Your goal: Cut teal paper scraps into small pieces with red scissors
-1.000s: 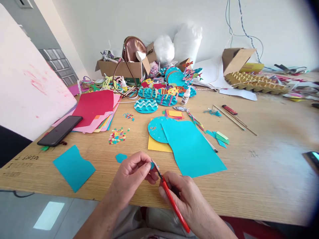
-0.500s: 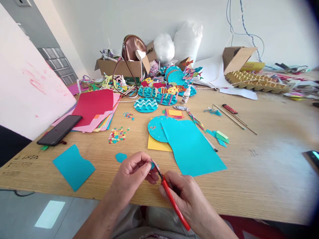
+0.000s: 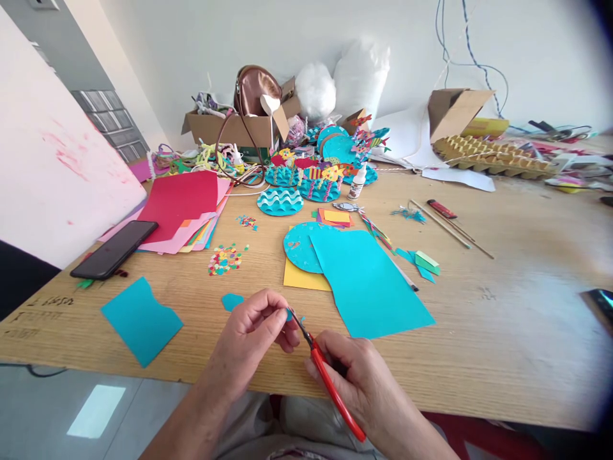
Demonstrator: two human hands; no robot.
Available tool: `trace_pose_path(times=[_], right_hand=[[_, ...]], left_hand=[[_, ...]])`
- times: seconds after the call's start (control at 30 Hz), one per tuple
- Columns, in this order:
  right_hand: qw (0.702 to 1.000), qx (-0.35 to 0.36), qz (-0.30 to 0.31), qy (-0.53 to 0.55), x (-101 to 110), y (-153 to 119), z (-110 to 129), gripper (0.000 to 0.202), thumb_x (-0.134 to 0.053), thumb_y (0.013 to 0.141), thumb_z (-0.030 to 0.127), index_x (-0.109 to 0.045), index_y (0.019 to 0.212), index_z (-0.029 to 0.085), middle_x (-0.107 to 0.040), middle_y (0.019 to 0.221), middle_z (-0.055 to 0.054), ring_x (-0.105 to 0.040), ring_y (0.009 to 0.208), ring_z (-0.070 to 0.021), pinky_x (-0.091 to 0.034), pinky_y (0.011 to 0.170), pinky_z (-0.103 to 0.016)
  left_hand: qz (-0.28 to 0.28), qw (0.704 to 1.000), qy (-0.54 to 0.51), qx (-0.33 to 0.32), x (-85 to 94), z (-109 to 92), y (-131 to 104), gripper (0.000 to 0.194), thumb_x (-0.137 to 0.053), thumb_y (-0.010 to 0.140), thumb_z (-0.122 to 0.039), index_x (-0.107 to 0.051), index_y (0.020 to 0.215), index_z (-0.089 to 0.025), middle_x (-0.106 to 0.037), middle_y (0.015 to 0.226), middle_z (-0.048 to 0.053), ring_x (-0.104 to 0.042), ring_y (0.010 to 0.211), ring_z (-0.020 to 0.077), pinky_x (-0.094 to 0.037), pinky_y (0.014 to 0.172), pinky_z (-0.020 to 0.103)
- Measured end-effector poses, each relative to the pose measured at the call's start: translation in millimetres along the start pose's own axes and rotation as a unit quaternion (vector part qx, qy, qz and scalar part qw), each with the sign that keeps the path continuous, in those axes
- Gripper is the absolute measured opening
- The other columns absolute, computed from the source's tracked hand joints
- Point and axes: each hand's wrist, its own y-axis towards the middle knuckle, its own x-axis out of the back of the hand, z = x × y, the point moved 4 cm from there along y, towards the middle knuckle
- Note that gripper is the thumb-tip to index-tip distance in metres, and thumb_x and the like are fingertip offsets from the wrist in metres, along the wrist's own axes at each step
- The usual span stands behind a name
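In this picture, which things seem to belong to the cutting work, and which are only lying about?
Belonging to the cutting:
scissors, in the right hand
blue piece, in the left hand
large blue sheet, probably, as its colour matches

Apparently just lying about:
phone at left
brown bag
egg tray

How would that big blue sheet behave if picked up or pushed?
The big blue sheet looks thin, so it's probably light. Being broad, it may sag if lifted by one corner. Its surface appears smooth, so it could slide.
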Motion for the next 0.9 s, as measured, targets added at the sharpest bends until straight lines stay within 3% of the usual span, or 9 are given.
trace_pose_path(times=[0.2, 0.37, 0.57, 0.67, 0.77, 0.9], right_hand=[[1.0, -0.018, 0.016, -0.002, 0.9, 0.2, 0.1, 0.03, -0.045, 0.083, 0.028, -0.031, 0.058, 0.021, -0.031, 0.052, 0.007, -0.028, 0.049, -0.0086, -0.021, 0.044, -0.022], [0.992, -0.078, 0.073, 0.064, 2.3, -3.7, -1.1, 0.03, -0.044, 0.085, 0.031, -0.034, 0.058, 0.021, -0.032, 0.053, 0.006, -0.03, 0.05, -0.0088, -0.022, 0.045, -0.022], [0.982, -0.104, 0.077, 0.135, 6.7, 3.4, 2.9, 0.029, -0.054, 0.079, 0.033, -0.036, 0.059, 0.021, -0.032, 0.053, 0.007, -0.032, 0.046, -0.0072, -0.023, 0.042, -0.02], [0.972, -0.135, 0.112, 0.159, 5.6, 5.8, 0.8, 0.036, -0.054, 0.08, 0.044, -0.037, 0.059, 0.021, -0.035, 0.051, 0.007, -0.036, 0.043, -0.0072, -0.023, 0.038, -0.019], [0.958, -0.126, 0.143, 0.216, 5.6, 4.2, -0.9, 0.046, -0.047, 0.081, 0.06, -0.04, 0.059, 0.02, -0.041, 0.05, 0.006, -0.04, 0.042, -0.0075, -0.026, 0.038, -0.019], [0.941, -0.095, 0.168, 0.279, 6.7, -1.3, -2.3, 0.048, -0.044, 0.083, 0.062, -0.05, 0.067, 0.017, -0.046, 0.051, 0.004, -0.041, 0.042, -0.0072, -0.029, 0.041, -0.019]], left_hand=[[-0.034, 0.999, 0.042, -0.001, 5.0, -1.8, 1.0, 0.016, -0.059, 0.079, -0.03, -0.055, 0.071, -0.016, -0.061, 0.061, -0.001, -0.055, 0.051, 0.01, -0.043, 0.047, 0.02], [-0.058, 0.993, 0.102, 0.0, 14.8, -3.8, 1.6, 0.009, -0.058, 0.077, -0.025, -0.056, 0.075, -0.017, -0.06, 0.061, -0.002, -0.055, 0.052, 0.0102, -0.043, 0.048, 0.02], [-0.02, 0.978, 0.209, 0.003, 15.0, -3.5, 2.8, 0.006, -0.054, 0.078, -0.023, -0.055, 0.074, -0.019, -0.054, 0.058, -0.004, -0.053, 0.054, 0.0109, -0.043, 0.051, 0.02], [-0.028, 0.966, 0.255, -0.023, 18.8, -6.7, 2.6, 0.006, -0.054, 0.078, -0.022, -0.056, 0.073, -0.019, -0.054, 0.06, -0.004, -0.052, 0.057, 0.0117, -0.042, 0.053, 0.021], [-0.037, 0.973, 0.227, -0.036, 24.3, -9.1, 1.7, 0.008, -0.054, 0.079, -0.024, -0.056, 0.075, -0.019, -0.057, 0.068, -0.002, -0.052, 0.059, 0.012, -0.043, 0.055, 0.022], [-0.014, 0.985, 0.17, -0.035, 21.9, -9.7, 2.6, 0.013, -0.052, 0.081, -0.026, -0.057, 0.073, -0.017, -0.061, 0.078, 0.002, -0.054, 0.064, 0.0121, -0.044, 0.056, 0.022]])
